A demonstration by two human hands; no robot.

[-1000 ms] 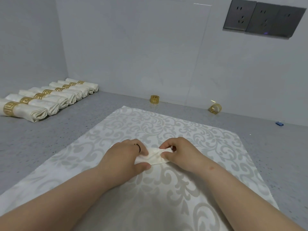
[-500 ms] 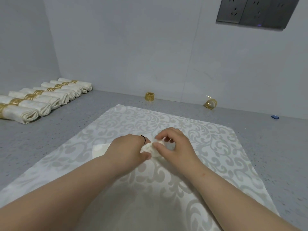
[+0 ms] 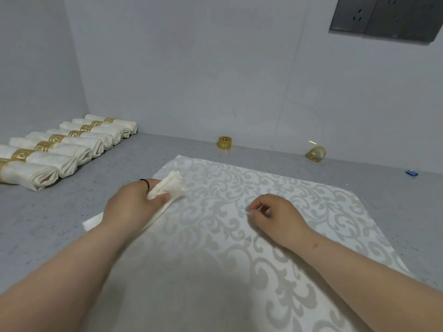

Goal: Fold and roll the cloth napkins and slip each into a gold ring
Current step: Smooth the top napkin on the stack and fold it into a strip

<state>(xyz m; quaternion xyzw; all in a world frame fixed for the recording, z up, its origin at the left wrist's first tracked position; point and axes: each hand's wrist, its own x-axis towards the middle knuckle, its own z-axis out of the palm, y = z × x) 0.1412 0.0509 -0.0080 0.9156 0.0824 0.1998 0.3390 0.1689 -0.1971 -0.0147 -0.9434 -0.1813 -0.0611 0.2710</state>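
Observation:
My left hand (image 3: 134,204) grips a rolled cream napkin (image 3: 175,186) near the left edge of the patterned cloth (image 3: 275,185). The roll's ruffled end sticks out past my fingers, and its other end (image 3: 92,221) shows beside my wrist on the grey table. My right hand (image 3: 273,218) rests on the patterned cloth apart from the napkin, fingers curled in, holding nothing I can make out. Two gold rings lie by the back wall, one upright (image 3: 224,142) and one on its side (image 3: 316,153).
Several rolled napkins in gold rings (image 3: 60,149) lie in a row at the far left of the grey table (image 3: 119,164). A small blue thing (image 3: 411,173) lies at the far right. Walls close the back and left, with sockets (image 3: 383,17) high up.
My right hand has let go of the napkin and drawn back to the right. My left hand has carried the rolled napkin left and farther away, to the cloth's edge.

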